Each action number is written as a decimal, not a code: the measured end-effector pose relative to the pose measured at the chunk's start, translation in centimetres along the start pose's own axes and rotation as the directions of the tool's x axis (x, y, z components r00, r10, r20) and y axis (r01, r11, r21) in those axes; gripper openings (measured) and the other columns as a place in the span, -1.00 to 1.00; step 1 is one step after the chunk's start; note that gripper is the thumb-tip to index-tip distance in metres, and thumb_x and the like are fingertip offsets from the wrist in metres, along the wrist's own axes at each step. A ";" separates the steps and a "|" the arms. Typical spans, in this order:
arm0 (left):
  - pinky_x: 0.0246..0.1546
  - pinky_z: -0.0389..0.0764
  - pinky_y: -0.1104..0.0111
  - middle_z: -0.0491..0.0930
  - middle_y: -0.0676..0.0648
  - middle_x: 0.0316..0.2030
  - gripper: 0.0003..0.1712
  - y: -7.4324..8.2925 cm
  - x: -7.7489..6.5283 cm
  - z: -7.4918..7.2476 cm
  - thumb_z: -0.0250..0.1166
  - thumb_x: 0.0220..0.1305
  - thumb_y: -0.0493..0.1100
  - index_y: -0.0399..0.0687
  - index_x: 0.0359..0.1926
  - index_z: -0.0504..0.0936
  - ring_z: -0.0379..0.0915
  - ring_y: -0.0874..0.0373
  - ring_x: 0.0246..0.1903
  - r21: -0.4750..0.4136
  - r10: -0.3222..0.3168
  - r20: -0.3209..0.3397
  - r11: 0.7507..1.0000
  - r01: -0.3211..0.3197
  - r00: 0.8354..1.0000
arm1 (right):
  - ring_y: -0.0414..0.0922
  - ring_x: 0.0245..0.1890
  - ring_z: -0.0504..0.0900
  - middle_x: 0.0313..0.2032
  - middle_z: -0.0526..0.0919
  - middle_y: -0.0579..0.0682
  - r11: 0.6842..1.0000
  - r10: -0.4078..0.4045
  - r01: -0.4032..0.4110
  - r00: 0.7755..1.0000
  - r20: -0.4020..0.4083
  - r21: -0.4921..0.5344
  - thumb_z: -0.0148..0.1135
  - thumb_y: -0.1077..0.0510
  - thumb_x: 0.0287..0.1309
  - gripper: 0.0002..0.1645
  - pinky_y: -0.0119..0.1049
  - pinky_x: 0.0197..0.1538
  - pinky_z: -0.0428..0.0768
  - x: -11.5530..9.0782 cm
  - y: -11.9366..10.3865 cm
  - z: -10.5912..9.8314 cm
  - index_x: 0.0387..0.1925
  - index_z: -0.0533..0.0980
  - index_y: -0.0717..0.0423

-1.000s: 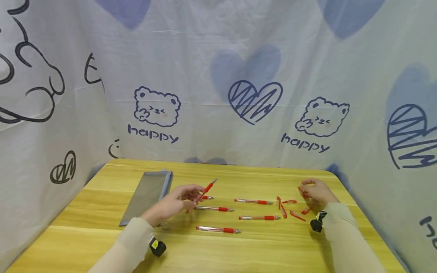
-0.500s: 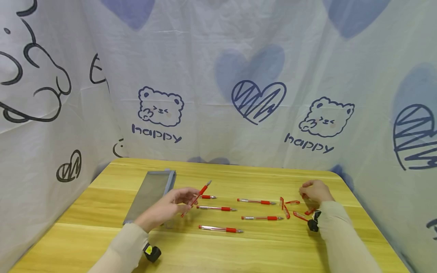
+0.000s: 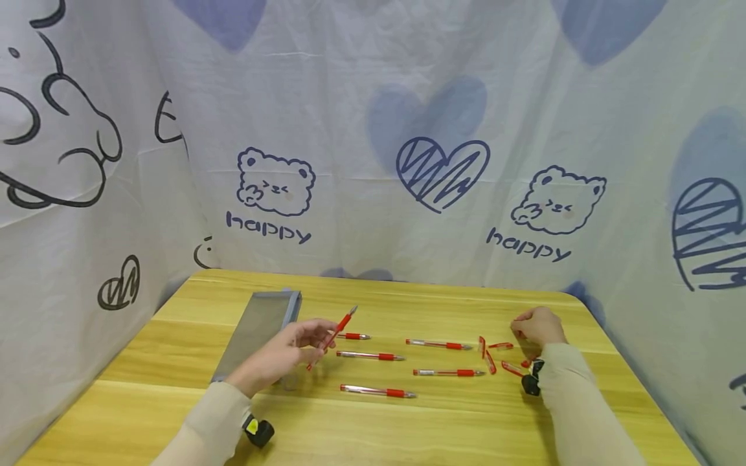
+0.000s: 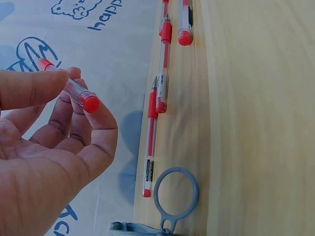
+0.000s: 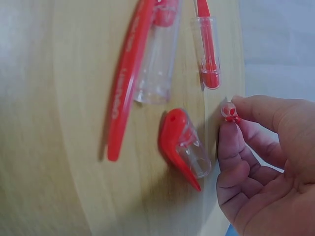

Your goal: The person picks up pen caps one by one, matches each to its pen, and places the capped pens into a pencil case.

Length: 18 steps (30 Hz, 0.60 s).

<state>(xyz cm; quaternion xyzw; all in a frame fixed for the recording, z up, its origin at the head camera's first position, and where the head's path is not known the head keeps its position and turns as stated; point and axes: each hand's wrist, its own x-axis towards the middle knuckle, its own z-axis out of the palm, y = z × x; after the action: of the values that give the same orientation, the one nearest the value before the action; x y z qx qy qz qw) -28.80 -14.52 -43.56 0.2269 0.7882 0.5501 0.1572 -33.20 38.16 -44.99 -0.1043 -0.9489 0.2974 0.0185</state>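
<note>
My left hand (image 3: 294, 353) pinches an uncapped red gel pen (image 3: 345, 321) between thumb and fingers, tip slanting up and away. In the left wrist view the pen's red end plug (image 4: 90, 103) faces the camera. My right hand (image 3: 543, 325), at the table's right side, pinches a small clear-and-red pen cap (image 5: 229, 111) between thumb and fingertips; the head view hides that cap. Several loose pen caps (image 3: 491, 362) lie left of the right hand. Uncapped red gel pens (image 3: 445, 373) lie in rough rows between the hands, tips pointing right.
A grey zip pouch (image 3: 250, 327) lies at the table's left, partly behind the left hand, with a grey pull ring (image 4: 196, 194). The wooden table (image 3: 443, 427) meets a white printed curtain (image 3: 361, 213) at the back and sides.
The view has shifted slightly. My left hand has drawn back a little to the left with the pen. The red cap that showed at the right hand's fingers is now hidden in the head view.
</note>
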 end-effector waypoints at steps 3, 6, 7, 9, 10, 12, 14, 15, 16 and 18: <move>0.06 0.63 0.31 0.59 -0.24 0.16 -0.44 0.0 0.0 -0.1 0.21 0.50 -0.36 -0.20 0.47 0.46 0.50 -0.03 0.12 -0.006 0.005 0.003 1.000 -0.005 1.000 | 0.08 -0.27 0.71 -0.50 0.76 0.05 1.000 0.005 -0.005 1.000 -0.001 0.001 0.37 0.16 0.26 -0.74 0.10 0.01 0.66 -0.1 -0.1 0.0 -0.34 0.75 0.33; 0.04 0.64 0.32 0.59 -0.25 0.16 -0.43 0.0 0.0 0.0 0.21 0.48 -0.37 -0.21 0.47 0.47 0.50 -0.06 0.12 -0.004 0.008 0.000 1.000 -0.008 1.000 | 0.07 -0.27 0.68 -0.44 0.75 0.09 1.000 0.012 -0.012 1.000 -0.001 0.006 0.38 0.16 0.19 -0.77 0.04 -0.04 0.66 -0.1 0.1 -0.1 -0.35 0.72 0.32; 0.03 0.64 0.32 0.59 -0.26 0.15 -0.42 0.0 0.0 0.0 0.21 0.47 -0.37 -0.22 0.47 0.47 0.51 -0.07 0.12 -0.002 0.011 0.000 1.000 -0.011 1.000 | 0.07 -0.27 0.68 -0.41 0.75 0.11 1.000 0.016 -0.016 1.000 0.002 0.011 0.38 0.17 0.18 -0.77 0.00 -0.07 0.66 -0.1 0.2 -0.1 -0.33 0.71 0.32; 0.05 0.63 0.32 0.60 -0.27 0.15 -0.42 0.1 0.0 0.1 0.21 0.47 -0.38 -0.22 0.47 0.47 0.51 -0.08 0.12 0.001 0.014 0.001 1.000 -0.014 1.000 | 0.06 -0.26 0.65 -0.36 0.75 0.14 1.000 0.018 -0.018 1.000 0.016 0.022 0.35 0.18 0.15 -0.75 -0.07 -0.13 0.65 -0.1 0.4 -0.1 -0.27 0.70 0.34; 0.05 0.63 0.33 0.60 -0.27 0.15 -0.42 0.1 0.0 0.1 0.21 0.46 -0.38 -0.21 0.46 0.47 0.51 -0.08 0.12 0.005 0.015 0.001 1.000 -0.015 1.000 | 0.06 -0.25 0.65 -0.34 0.75 0.15 0.999 0.017 -0.018 1.000 0.023 0.027 0.33 0.18 0.15 -0.72 -0.10 -0.14 0.64 0.0 0.5 -0.2 -0.22 0.70 0.36; 0.04 0.63 0.33 0.60 -0.28 0.15 -0.43 0.1 0.0 0.2 0.21 0.46 -0.38 -0.21 0.46 0.48 0.51 -0.07 0.11 0.009 0.015 0.001 1.000 -0.015 1.000 | 0.06 -0.24 0.64 -0.32 0.75 0.15 0.999 0.016 -0.018 0.999 0.038 0.045 0.30 0.18 0.17 -0.65 -0.13 -0.15 0.62 0.0 0.7 -0.3 -0.11 0.69 0.39; 0.02 0.64 0.32 0.60 -0.28 0.15 -0.43 0.1 0.0 0.2 0.21 0.47 -0.38 -0.21 0.46 0.48 0.51 -0.05 0.09 0.004 0.011 0.002 1.000 -0.011 1.000 | 0.06 -0.22 0.64 -0.31 0.75 0.15 0.998 0.013 -0.016 0.999 0.049 0.062 0.26 0.16 0.23 -0.59 -0.13 -0.13 0.61 0.0 0.9 -0.4 -0.02 0.67 0.41; 0.01 0.64 0.32 0.60 -0.28 0.15 -0.44 0.1 0.0 0.2 0.20 0.48 -0.38 -0.21 0.46 0.48 0.51 -0.04 0.09 0.004 0.009 0.001 1.000 -0.009 1.000 | 0.07 -0.21 0.64 -0.30 0.75 0.16 0.997 0.015 -0.018 0.999 0.051 0.073 0.24 0.14 0.25 -0.57 -0.12 -0.12 0.60 0.0 1.0 -0.5 0.01 0.66 0.41; 0.02 0.64 0.32 0.60 -0.28 0.15 -0.43 0.1 0.0 0.2 0.21 0.48 -0.38 -0.21 0.46 0.48 0.51 -0.04 0.09 0.003 0.009 0.001 1.000 -0.009 1.000 | 0.08 -0.19 0.64 -0.27 0.75 0.19 0.997 0.009 -0.013 0.999 0.046 0.076 0.24 0.13 0.28 -0.55 -0.12 -0.10 0.60 0.0 1.1 -0.6 0.04 0.65 0.41; 0.05 0.64 0.32 0.60 -0.29 0.16 -0.43 0.1 0.0 0.2 0.22 0.48 -0.36 -0.21 0.47 0.47 0.52 -0.05 0.11 -0.002 0.010 0.001 1.000 -0.010 1.000 | 0.07 -0.16 0.66 -0.20 0.76 0.22 0.996 -0.002 -0.001 0.999 0.033 0.087 0.22 0.09 0.36 -0.53 -0.15 -0.09 0.58 0.0 1.3 -0.8 0.08 0.64 0.42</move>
<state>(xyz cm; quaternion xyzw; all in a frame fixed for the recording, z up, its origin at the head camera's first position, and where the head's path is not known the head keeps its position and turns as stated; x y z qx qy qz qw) -28.69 -14.33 -43.53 0.2309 0.7865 0.5515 0.1549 -32.86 39.62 -45.06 -0.0982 -0.9353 0.3399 0.0074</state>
